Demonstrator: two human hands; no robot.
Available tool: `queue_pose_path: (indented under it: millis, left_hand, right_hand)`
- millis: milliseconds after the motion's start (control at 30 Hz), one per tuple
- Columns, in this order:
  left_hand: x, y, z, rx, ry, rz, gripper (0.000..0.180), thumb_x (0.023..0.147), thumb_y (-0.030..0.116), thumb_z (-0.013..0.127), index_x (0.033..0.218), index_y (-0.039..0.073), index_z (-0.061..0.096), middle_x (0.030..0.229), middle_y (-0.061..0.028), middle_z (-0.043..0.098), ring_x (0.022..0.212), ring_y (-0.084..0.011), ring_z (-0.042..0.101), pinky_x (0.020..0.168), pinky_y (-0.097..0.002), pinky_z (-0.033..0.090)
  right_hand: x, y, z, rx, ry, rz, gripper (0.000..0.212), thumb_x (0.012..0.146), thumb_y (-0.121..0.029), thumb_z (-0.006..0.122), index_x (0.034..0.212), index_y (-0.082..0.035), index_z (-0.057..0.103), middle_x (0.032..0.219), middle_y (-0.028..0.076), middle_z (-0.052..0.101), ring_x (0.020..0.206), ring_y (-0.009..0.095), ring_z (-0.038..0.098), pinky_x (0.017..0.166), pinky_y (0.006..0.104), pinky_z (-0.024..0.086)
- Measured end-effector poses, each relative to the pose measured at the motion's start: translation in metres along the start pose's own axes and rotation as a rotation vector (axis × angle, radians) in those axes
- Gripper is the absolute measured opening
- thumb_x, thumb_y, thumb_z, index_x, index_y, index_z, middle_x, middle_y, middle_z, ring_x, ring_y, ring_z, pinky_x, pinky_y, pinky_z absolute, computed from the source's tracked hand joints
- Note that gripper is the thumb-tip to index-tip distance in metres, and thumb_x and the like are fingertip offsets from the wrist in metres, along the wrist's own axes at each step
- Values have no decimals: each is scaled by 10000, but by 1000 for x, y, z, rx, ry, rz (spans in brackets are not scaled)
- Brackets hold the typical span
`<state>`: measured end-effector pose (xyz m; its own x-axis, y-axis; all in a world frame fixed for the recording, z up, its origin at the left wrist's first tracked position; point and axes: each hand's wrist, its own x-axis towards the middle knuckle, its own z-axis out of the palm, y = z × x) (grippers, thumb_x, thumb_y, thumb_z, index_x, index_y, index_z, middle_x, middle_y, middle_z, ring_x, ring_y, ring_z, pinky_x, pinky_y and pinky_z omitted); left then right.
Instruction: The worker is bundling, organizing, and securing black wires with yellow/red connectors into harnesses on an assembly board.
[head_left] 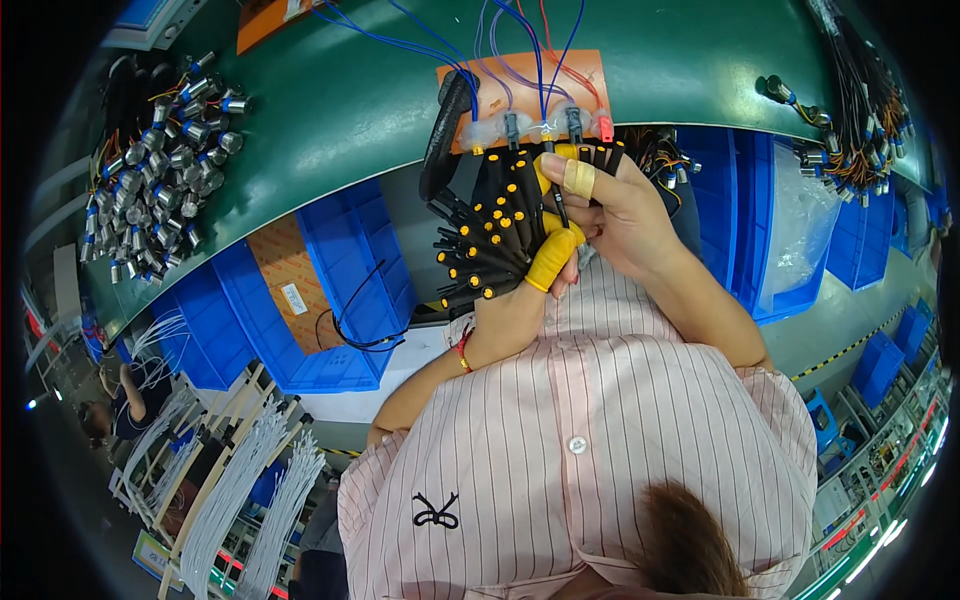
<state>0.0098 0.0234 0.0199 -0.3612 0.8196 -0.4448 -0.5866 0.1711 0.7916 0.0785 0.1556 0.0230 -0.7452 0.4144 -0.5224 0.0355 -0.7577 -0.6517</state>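
My left hand [525, 305], with yellow finger cots on it, is closed round a thick bundle of black cables [508, 240] whose ends show yellow round tips. My right hand [640, 220] has a tan wrap on its thumb and pinches one black cable [558, 190] between thumb and fingers. That cable's upper end meets a connector in the middle of the orange board [480, 88]. Several connectors with blue, purple and red wires line the board's front edge. More black cable ends stand beside my right thumb.
A black elongated object [447, 140] leans at the board's left. Silver cylindrical parts with wires [160, 180] are heaped on the green table [340, 110] at left; black cables with similar parts [855, 130] hang at right. Blue bins [340, 372] stand below the table edge.
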Motion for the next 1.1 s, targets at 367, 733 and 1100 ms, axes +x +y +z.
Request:
queue_pose_path:
  millis: [367, 733, 1100]
  left_hand:
    - [-1, -4, -11, 24, -53, 38, 190, 995, 175, 471, 959, 12, 564, 679, 19, 468, 602, -53, 407, 536, -199, 328]
    - [-11, -15, -23, 537, -157, 309, 337, 982, 354, 482, 1024, 26, 547, 954, -47, 566, 904, -104, 558, 811, -224, 430]
    - [-9, -22, -31, 41, 52, 121, 274, 990, 235, 487, 959, -18, 588, 696, -1, 509, 582, -84, 449, 557, -223, 345]
  right_hand:
    - [-10, 2, 13, -194, 45, -13, 293, 950, -335, 554, 800, -84, 548, 586, -57, 410, 436, 35, 327, 431, 197, 296]
    - [34, 34, -47, -130, 182, -51, 348, 919, -351, 561, 789, -29, 558, 598, 26, 515, 515, 122, 502, 546, 257, 441]
    - [-19, -1, -8, -1083, 44, -549, 379, 941, -329, 504, 1031, 25, 607, 860, 140, 635, 873, 221, 632, 780, 360, 480]
